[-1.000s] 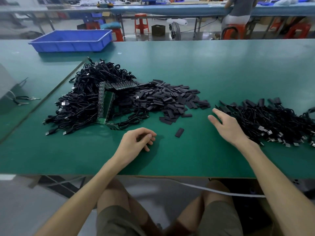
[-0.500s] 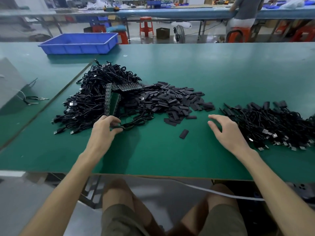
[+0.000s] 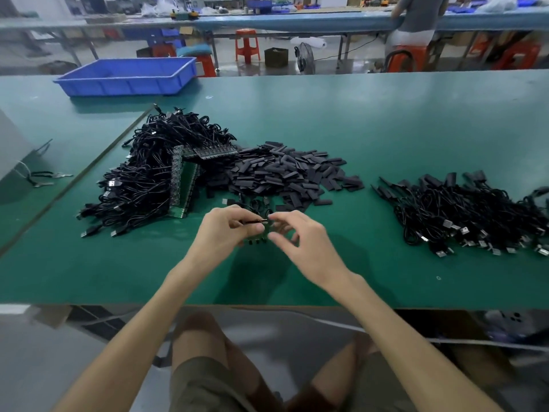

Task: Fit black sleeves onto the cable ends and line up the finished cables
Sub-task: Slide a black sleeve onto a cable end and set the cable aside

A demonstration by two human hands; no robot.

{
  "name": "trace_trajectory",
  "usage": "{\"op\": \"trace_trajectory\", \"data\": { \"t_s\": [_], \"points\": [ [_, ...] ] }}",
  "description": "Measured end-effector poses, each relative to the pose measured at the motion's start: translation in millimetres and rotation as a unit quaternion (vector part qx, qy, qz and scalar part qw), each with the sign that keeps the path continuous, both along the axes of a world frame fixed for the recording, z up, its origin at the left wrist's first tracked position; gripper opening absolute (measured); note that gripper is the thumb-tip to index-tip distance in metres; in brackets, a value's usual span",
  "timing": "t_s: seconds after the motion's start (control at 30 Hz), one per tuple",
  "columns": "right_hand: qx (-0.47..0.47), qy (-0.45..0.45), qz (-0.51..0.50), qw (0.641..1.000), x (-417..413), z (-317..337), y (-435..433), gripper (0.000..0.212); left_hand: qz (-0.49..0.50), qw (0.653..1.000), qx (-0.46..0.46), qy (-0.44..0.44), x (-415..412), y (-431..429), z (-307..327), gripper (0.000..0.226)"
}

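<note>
My left hand (image 3: 228, 233) grips a thin black cable (image 3: 252, 222) just above the green table (image 3: 386, 129), near its front edge. A small green circuit board (image 3: 258, 240) shows at the cable's end, between my hands. My right hand (image 3: 297, 237), blurred, pinches that end with thumb and forefinger. Behind my hands lies a heap of flat black sleeves (image 3: 282, 173). To its left is a large tangle of bare cables (image 3: 142, 185) with green board strips (image 3: 184, 185) leaning on it. Sleeved cables (image 3: 460, 209) lie in a row on the right.
A blue tray (image 3: 127, 75) stands at the back left of the table. A small tool with a cord (image 3: 44, 176) lies on the far left, beyond a seam in the table top. Another person (image 3: 416, 13) works at the bench behind, among orange stools.
My left hand pulled a cable out of the left tangle and brought it to the middle. My right hand left the sleeved cables and moved left to meet it.
</note>
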State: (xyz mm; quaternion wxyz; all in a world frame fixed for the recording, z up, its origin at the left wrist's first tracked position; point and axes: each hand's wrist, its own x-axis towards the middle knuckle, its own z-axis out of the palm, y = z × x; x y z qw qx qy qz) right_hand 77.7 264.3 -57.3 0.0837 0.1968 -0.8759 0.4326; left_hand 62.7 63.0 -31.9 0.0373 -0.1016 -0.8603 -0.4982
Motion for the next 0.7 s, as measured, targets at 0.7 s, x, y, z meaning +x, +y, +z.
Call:
{"op": "trace_trajectory", "data": {
  "t_s": [0.7],
  "points": [
    [-0.136,-0.091,-0.086,0.983,0.5,-18.8,-24.2,0.014,0.061,0.998,-0.020,-0.002,10.9,10.4,-16.2,0.019]
  ]
}}
